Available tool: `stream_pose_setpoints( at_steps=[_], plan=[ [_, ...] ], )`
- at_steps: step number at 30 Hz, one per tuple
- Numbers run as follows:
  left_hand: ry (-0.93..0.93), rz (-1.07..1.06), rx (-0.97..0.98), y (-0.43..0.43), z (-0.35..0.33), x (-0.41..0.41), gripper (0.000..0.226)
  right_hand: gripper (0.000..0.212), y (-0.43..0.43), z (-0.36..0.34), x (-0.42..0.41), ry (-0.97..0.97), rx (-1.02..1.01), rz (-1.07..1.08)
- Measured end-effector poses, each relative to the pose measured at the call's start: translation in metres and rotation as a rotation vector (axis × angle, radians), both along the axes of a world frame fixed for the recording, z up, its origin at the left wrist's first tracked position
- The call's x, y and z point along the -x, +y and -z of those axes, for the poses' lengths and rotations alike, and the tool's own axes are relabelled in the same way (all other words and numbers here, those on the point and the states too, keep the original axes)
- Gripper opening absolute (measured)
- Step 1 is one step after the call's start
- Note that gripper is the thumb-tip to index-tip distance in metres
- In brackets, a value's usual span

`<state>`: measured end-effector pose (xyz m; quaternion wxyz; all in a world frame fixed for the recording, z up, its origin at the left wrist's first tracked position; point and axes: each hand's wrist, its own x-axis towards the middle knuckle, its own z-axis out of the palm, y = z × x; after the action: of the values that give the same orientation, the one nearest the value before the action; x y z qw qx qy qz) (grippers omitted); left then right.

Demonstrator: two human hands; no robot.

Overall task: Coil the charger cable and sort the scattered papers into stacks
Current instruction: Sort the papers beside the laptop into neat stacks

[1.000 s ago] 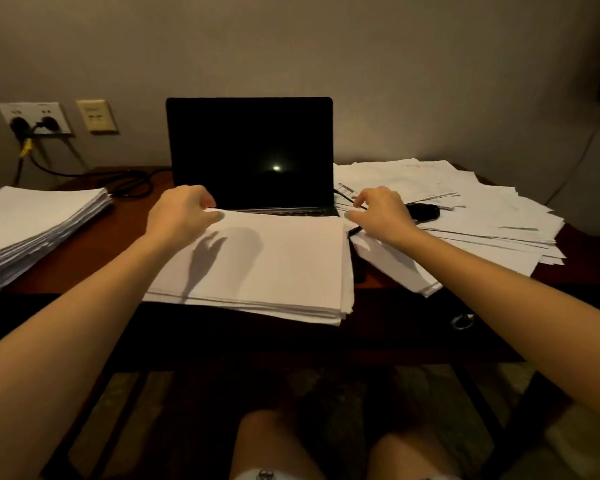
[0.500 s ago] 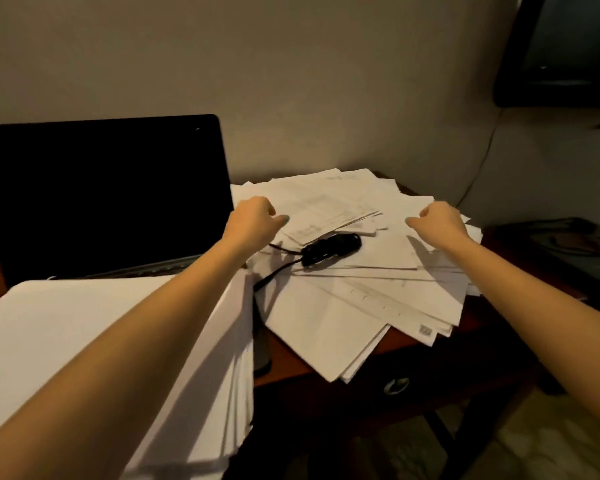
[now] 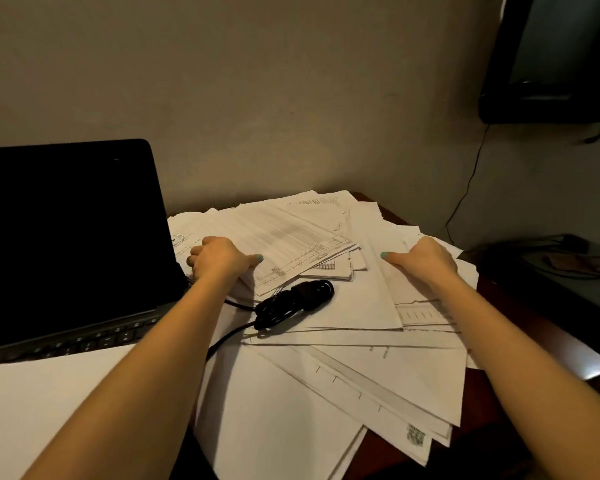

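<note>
Both hands on the loose pile, charger sitting on top

The left hand (image 3: 219,259) curls its fingers at the near-laptop edge of the scattered papers (image 3: 343,362), thumb pressed on a printed sheet. The right hand (image 3: 426,259) lies on the far side (its fingers are hidden, so I cannot tell its grip). The charger cable (image 3: 295,301), loosely bundled, rests on the sheets between them, its lead trailing under the left forearm. Gathering now would likely drag the bundle, loosen it, or snag the lead. Sheets overhanging the desk (image 3: 482,420) could slide off.
</note>
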<state>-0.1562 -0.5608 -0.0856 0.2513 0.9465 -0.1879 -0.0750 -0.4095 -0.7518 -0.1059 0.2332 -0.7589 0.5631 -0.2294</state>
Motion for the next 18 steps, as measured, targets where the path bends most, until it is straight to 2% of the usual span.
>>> stream_pose_setpoints(
  at_steps=[3, 5, 7, 10, 14, 18],
  plan=[
    [0.033, 0.082, 0.002, -0.006, 0.002, -0.012, 0.064, 0.051, -0.008, 0.003, -0.003, -0.078, -0.065, -0.016],
    [0.021, 0.105, -0.006, -0.010, 0.001, -0.013, 0.056, 0.057, -0.011, 0.005, -0.004, -0.047, -0.025, 0.015],
    [0.007, 0.075, -0.025, -0.014, 0.000, -0.012, 0.066, 0.063, -0.011, 0.002, -0.005, 0.046, 0.032, 0.028],
    [0.020, -0.044, -0.010, -0.021, 0.001, -0.009, 0.090, 0.057, -0.015, -0.005, -0.006, 0.061, -0.030, -0.039],
    [0.041, -0.104, 0.004, -0.031, -0.003, -0.009, 0.094, 0.048, -0.022, -0.002, -0.004, -0.046, -0.097, -0.041],
    [0.049, -0.120, 0.034, -0.036, -0.007, -0.005, 0.093, 0.051, -0.021, 0.000, -0.014, 0.061, -0.015, -0.034]
  ],
)
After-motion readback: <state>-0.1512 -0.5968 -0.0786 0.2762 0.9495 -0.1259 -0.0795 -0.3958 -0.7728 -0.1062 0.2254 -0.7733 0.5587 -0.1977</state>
